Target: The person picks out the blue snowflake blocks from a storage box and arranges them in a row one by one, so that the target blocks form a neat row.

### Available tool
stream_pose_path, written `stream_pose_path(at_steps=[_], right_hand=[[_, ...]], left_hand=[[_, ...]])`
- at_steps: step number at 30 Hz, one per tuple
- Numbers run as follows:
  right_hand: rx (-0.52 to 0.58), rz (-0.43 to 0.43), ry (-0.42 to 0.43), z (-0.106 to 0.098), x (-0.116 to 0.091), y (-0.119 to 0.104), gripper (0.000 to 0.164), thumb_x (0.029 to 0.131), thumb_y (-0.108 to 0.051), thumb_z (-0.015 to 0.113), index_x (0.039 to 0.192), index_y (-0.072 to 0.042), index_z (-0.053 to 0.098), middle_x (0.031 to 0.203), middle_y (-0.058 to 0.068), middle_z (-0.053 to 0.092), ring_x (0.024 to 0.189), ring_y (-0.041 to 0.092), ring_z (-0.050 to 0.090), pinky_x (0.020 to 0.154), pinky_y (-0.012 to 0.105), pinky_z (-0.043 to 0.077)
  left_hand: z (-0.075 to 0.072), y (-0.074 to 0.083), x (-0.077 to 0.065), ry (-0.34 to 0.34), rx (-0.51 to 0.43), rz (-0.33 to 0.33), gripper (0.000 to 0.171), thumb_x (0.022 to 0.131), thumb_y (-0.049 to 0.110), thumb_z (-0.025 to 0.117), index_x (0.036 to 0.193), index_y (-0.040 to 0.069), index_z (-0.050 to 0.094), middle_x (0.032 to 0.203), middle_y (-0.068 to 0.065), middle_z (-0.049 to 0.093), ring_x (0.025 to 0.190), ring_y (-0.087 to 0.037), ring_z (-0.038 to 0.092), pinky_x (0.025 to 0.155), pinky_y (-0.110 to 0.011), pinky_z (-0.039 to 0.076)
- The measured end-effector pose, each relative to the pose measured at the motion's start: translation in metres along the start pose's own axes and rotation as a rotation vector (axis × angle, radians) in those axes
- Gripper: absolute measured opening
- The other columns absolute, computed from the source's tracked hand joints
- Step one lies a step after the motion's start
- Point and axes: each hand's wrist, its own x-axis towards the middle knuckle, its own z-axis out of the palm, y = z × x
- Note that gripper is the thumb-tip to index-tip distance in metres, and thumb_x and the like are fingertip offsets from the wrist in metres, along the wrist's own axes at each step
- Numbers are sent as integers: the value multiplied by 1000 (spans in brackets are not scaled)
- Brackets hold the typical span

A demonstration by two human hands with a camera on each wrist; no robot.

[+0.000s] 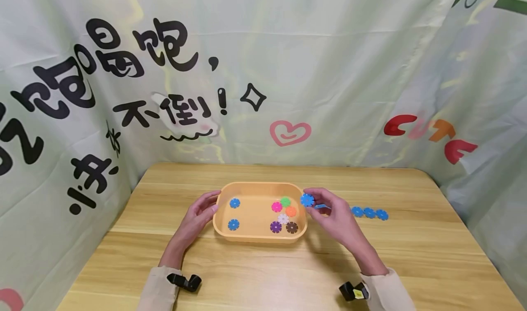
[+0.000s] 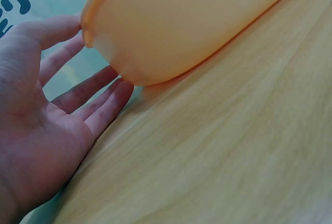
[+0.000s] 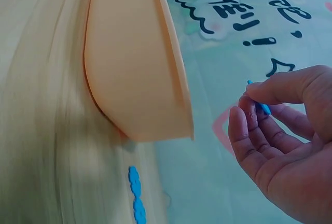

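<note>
My left hand [image 1: 201, 212] rests its fairly straight fingertips against the left end of a light-orange plastic tray [image 2: 171, 32], thumb at the rim. Between thumb and index finger, my right hand [image 1: 332, 212] pinches a blue snowflake disc [image 1: 307, 200] by the tray's right rim. The disc appears nearly edge-on in the right wrist view, mostly covered by the fingers. Inside the tray lie two blue discs at the left. Toward its right end is a cluster: pink disc [image 1: 276, 206], green disc [image 1: 285, 202], orange disc [image 1: 291, 211], white disc [image 1: 283, 218], purple disc [image 1: 276, 227] and brown disc [image 1: 292, 227].
More blue discs [image 1: 369, 212] lie in a row on the wooden table [image 1: 263, 274], right of the tray and partly behind my right hand. A printed curtain [image 1: 329, 73] hangs behind the table and along both sides. Each wrist carries a small black camera mount.
</note>
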Motion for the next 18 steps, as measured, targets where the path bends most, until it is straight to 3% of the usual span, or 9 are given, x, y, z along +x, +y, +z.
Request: stream_pose_path(at_steps=[10, 18], right_hand=[[-28, -13, 68, -27, -8, 12, 38, 92, -6, 75, 129, -8, 66, 110, 7, 71, 98, 22, 65, 77, 26, 58], [-75, -44, 156, -53, -7, 25, 41, 91, -3, 75, 131, -4, 65, 109, 12, 70, 93, 11, 63, 74, 15, 55]], left_hand=[[2, 2, -1, 6, 4, -10, 47, 103, 18, 61, 148, 11, 50, 148, -20, 48, 132, -39, 50, 98, -39, 52], [1, 1, -1, 4, 13, 3, 47, 103, 17, 60, 148, 11, 50, 148, -21, 47, 131, -41, 50, 98, -39, 52]])
